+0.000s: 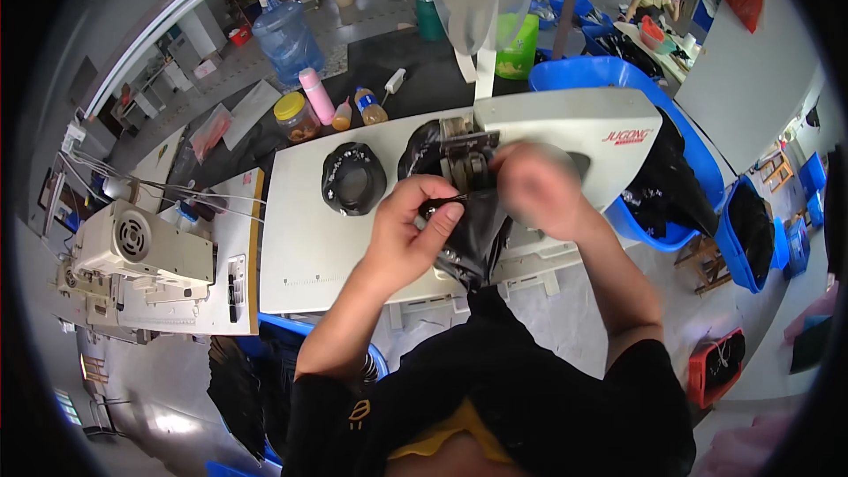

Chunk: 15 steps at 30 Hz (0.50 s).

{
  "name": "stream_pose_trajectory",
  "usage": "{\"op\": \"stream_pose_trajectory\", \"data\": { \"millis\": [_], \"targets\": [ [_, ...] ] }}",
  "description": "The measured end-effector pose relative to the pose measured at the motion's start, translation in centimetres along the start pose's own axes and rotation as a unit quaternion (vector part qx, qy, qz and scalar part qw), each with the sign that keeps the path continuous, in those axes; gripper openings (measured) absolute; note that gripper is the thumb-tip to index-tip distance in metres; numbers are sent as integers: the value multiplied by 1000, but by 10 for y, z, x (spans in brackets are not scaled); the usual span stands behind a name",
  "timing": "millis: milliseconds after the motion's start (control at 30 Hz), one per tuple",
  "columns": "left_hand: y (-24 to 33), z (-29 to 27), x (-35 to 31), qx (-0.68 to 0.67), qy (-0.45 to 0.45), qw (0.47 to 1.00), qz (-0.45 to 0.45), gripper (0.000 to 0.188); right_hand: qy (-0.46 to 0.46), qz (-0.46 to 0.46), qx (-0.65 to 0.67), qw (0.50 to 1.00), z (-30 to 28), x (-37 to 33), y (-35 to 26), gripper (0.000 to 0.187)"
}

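My left hand [413, 231] is closed, thumb and forefinger pinching the edge of a glossy black piece of material [477, 234]. That piece hangs down over the table's front edge and shows small silvery bits. Just beyond the fingertips is the metal head [468, 163] of a white sewing machine [565, 119]. My right hand [541, 190] is raised beside this head, on its right; blur hides what its fingers do. More black material bunches behind the metal head. To the left, a ring-shaped black piece with silvery bits [353, 178] lies on the white tabletop [296, 238].
A second sewing machine [146, 247] stands at the left. Behind the table are a yellow-lidded jar [296, 117], a pink flask [316, 95] and a small bottle [369, 106]. Blue tubs [698, 168] with black material stand at the right. Another person [652, 2] sits far back.
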<state>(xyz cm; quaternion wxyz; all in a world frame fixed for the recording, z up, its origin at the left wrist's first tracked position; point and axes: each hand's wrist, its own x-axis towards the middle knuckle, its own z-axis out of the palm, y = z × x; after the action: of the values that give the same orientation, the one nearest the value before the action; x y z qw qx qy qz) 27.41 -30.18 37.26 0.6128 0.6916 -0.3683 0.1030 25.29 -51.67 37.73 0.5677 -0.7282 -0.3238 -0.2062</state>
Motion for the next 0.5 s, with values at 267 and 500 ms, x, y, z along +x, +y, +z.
{"op": "stream_pose_trajectory", "data": {
  "millis": [267, 500],
  "targets": [
    [-43, 8, 11, -147, 25, 985, -90, 19, 138, 245, 220, 934, 1, -37, 54, 19],
    [-66, 6, 46, -254, 86, 945, -188, 18, 280, 160, 384, 865, 12, -11, 90, 31]
  ]
}}
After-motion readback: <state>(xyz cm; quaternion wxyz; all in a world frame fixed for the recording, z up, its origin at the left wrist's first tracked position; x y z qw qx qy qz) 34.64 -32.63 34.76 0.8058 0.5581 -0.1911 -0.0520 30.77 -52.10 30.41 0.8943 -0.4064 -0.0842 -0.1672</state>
